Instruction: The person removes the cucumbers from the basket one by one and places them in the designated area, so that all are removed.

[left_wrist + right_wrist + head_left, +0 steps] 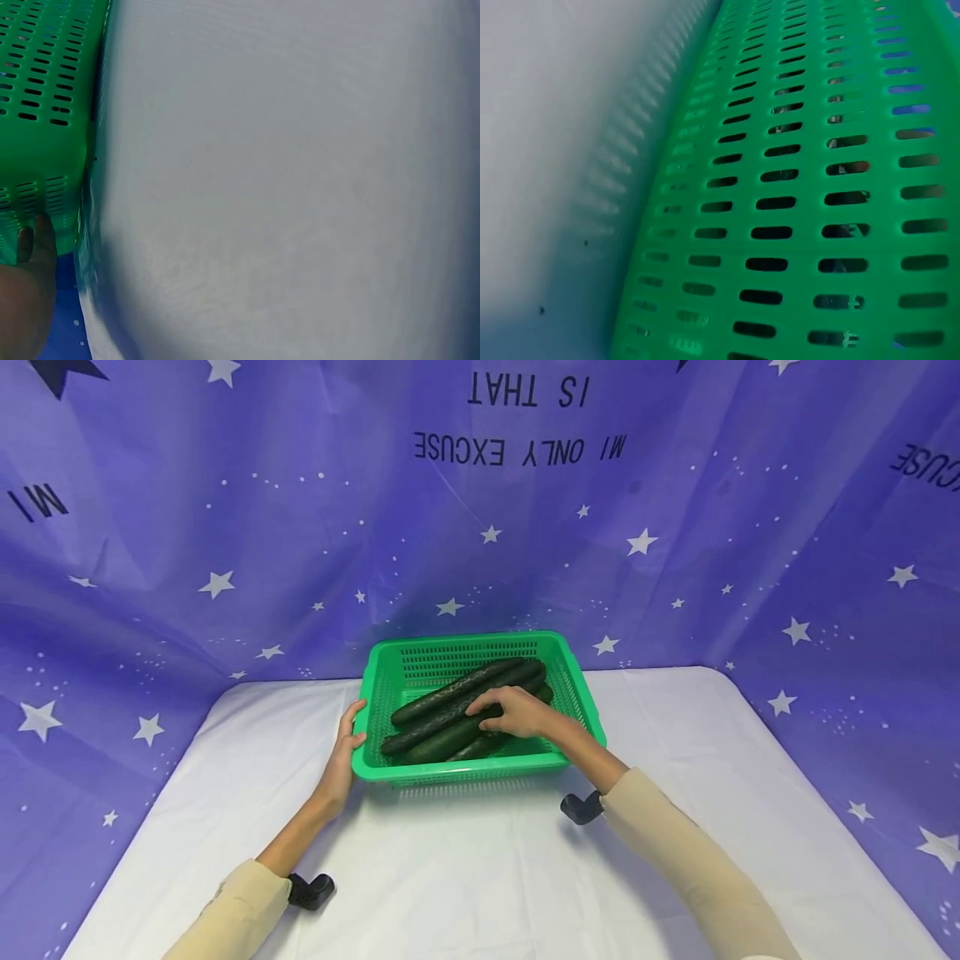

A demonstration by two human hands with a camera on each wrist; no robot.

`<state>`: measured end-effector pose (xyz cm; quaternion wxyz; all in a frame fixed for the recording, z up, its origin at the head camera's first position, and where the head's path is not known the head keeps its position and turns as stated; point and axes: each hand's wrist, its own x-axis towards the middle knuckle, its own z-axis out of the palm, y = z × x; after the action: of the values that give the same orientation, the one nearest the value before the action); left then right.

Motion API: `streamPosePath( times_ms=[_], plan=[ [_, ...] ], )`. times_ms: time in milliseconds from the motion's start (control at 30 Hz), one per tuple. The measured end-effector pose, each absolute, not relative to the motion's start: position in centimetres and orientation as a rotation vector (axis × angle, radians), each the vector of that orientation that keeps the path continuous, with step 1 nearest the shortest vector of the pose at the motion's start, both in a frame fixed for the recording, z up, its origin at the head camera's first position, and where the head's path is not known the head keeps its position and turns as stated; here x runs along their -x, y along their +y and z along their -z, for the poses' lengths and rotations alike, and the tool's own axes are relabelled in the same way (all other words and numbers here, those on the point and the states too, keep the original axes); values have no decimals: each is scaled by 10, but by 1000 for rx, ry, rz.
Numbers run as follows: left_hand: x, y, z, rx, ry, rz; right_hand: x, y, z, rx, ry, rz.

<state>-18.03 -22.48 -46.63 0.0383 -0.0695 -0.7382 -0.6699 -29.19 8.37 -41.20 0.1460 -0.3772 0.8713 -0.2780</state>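
Observation:
A green plastic basket (465, 768) with slotted walls stands on the white cloth near the back. Several long dark green cucumbers (442, 739) lie in it, slanting up to the right. At the basket's left end my left hand (341, 764) holds the rim; in the left wrist view its fingers (45, 236) lie against the slotted end wall. My right hand (517, 712) reaches over the front rim, thumb and fingers curled around a cucumber in the middle of the pile. The right wrist view shows the basket's slotted long wall (780, 202), which hides that hand.
The table under its white cloth (465, 877) stretches in front of the basket and to both sides. A purple curtain (450, 543) with stars and lettering hangs behind. Black wrist devices (311, 891) stick out from both cuffs.

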Motion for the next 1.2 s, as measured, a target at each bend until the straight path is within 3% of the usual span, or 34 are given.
streamPosePath(
  times_ms=[467, 800, 1200],
  plan=[
    [182, -228, 466, 179, -2231, 2134, 298, 68, 413, 1106, 2453, 565],
    [182, -227, 469, 199, -2262, 2074, 295, 73, 411, 1249, 2457, 665],
    [182, -224, 466, 181, -2253, 2070, 285, 81, 371, 1357, 2405, 854]
  ],
)
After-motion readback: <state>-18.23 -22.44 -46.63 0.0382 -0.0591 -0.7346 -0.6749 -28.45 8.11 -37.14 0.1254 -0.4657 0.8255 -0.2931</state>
